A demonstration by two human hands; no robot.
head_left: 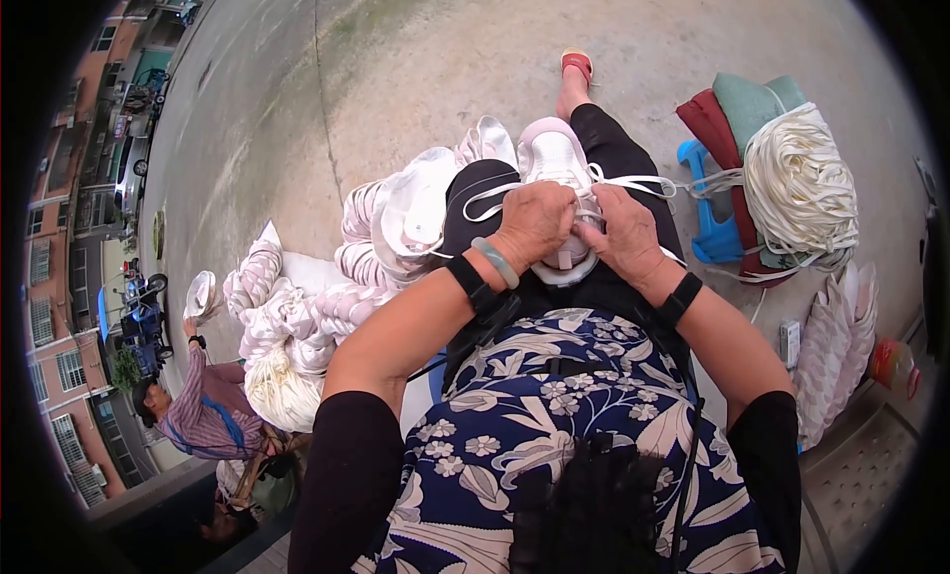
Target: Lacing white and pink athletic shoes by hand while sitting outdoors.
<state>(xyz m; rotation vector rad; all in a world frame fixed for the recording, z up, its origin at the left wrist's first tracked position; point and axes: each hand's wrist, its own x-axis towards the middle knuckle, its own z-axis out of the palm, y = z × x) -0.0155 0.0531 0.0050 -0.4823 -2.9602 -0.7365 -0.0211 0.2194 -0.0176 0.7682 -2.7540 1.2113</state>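
A pale pink and white sneaker (554, 150) rests on my lap between my thighs, one rounded end pointing away from me. My left hand (537, 221) is closed at the lacing area, its fingertips bent over the middle of the shoe. Opposite it, my right hand (623, 233) pinches there with thumb and fingers, nearly touching the left. Both grip the white shoelace (633, 182), whose loose ends loop out to either side over my black trousers. The exact spot pinched is partly hidden by my fingers.
Right of my leg, a large bundle of white shoelaces (802, 188) lies on red and green cloth over a blue stool (714, 223). Stacked shoe uppers (371, 228) pile up on my left; more (836, 356) stand at right. Another person (213, 411) sits at far left, holding an upper.
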